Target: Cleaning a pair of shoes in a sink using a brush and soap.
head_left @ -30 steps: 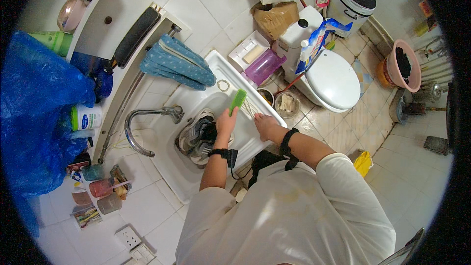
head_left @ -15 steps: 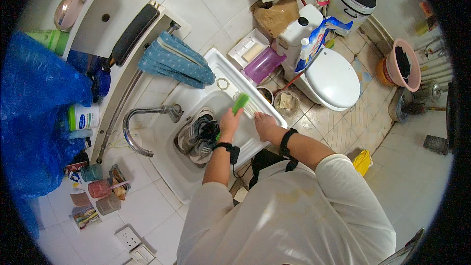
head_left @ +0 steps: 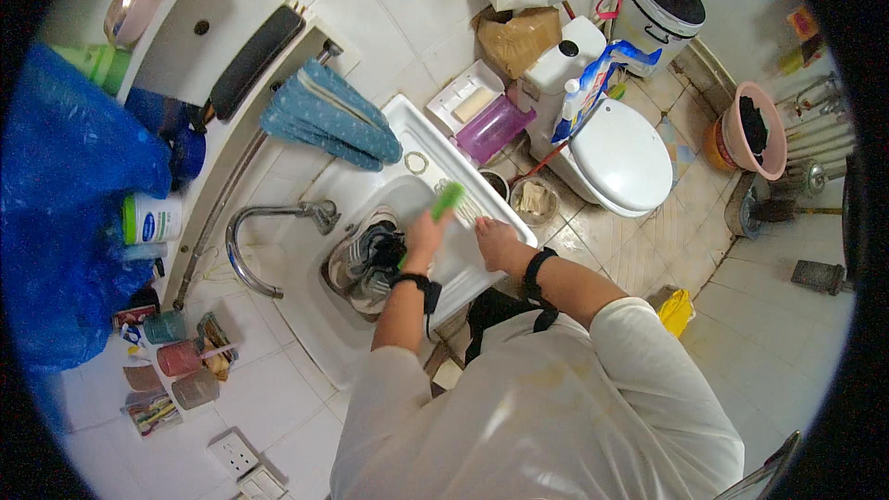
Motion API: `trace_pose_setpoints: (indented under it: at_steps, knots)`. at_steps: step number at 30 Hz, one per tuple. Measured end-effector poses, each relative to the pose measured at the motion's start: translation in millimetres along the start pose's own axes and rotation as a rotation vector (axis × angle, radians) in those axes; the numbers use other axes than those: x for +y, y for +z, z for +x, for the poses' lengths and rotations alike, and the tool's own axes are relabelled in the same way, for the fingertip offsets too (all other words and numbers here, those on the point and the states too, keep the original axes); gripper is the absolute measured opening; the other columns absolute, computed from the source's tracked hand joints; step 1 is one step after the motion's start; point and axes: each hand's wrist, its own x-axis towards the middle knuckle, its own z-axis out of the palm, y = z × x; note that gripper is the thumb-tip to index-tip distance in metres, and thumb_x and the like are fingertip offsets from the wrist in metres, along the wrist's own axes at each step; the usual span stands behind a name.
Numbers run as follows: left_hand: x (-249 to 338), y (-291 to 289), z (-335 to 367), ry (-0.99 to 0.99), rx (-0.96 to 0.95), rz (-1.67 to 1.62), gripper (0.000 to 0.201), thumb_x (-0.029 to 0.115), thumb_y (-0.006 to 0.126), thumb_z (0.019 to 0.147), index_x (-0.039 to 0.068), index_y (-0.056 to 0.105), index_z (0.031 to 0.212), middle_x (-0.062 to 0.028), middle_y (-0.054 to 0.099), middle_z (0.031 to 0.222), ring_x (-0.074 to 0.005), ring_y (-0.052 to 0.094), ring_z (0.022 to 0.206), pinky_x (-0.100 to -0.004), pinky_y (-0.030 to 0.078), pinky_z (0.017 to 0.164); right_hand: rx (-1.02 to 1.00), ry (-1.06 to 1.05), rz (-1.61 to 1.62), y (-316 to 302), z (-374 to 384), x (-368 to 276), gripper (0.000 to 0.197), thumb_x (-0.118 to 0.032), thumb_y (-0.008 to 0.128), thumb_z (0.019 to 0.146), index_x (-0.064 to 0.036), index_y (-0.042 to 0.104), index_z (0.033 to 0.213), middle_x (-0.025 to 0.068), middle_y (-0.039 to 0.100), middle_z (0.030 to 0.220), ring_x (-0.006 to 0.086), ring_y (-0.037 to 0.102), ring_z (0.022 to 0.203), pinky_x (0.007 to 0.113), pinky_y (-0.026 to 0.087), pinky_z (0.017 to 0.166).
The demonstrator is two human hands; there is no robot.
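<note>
My left hand is closed around a green brush. One end of the brush sticks out past my fingers, slightly blurred, while the other reaches down to the shoes. A pair of grey-and-white sneakers with dark parts lies in the basin of the white sink, beside my left hand and partly covered by it. My right hand rests on the sink's right rim, fingers stretched out and holding nothing. Black straps circle both wrists.
A chrome faucet arches over the sink's left side. A blue towel hangs at its far end. Right of the sink are a purple box, a bowl and a toilet. Cups stand at the left.
My left hand has shifted slightly left and nearer to me over the shoes, with the brush in it. The right hand stays at the sink's rim. The whole view has shifted a little.
</note>
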Motion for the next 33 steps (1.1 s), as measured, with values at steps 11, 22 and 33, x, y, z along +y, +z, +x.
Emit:
trace_pose_setpoints:
  at_steps: [11, 22, 33]
  knots:
    - [-9.6, 11.9, -0.5, 0.091, 0.045, 0.000, 0.062, 0.061, 0.051, 0.075, 0.003, 0.058, 0.096, -0.0229, 0.061, 0.086, -0.0401, 0.058, 0.082, -0.0460, 0.045, 0.070, -0.109, -0.031, -0.082, -10.5, -1.2, -2.4, 0.079, -0.029, 0.056, 0.072, 0.0054, 0.021, 0.134, 0.0168, 0.022, 0.141, 0.0238, 0.026, 0.130, 0.028, 0.024, 0.104]
    - [14.6, 4.1, -30.6, 0.106, 0.038, -0.086, 0.060, 0.057, 0.053, 0.076, -0.001, 0.059, 0.092, -0.0234, 0.061, 0.081, -0.0393, 0.059, 0.077, -0.0453, 0.046, 0.067, -0.174, -0.037, -0.071, 10.4, 11.9, 11.0, 0.082, -0.039, 0.056, 0.074, 0.0045, 0.021, 0.134, 0.0187, 0.019, 0.142, 0.0273, 0.023, 0.131, 0.029, 0.024, 0.105]
    - [-18.3, 20.5, 2.2, 0.080, 0.132, -0.135, 0.055, 0.056, 0.054, 0.075, 0.004, 0.060, 0.092, -0.0182, 0.062, 0.078, -0.0338, 0.061, 0.075, -0.0441, 0.047, 0.068, -0.144, -0.098, -0.181, -23.3, -3.9, -9.0, 0.084, -0.043, 0.059, 0.073, 0.0018, 0.023, 0.134, 0.0180, 0.021, 0.141, 0.0266, 0.024, 0.130, 0.031, 0.026, 0.104]
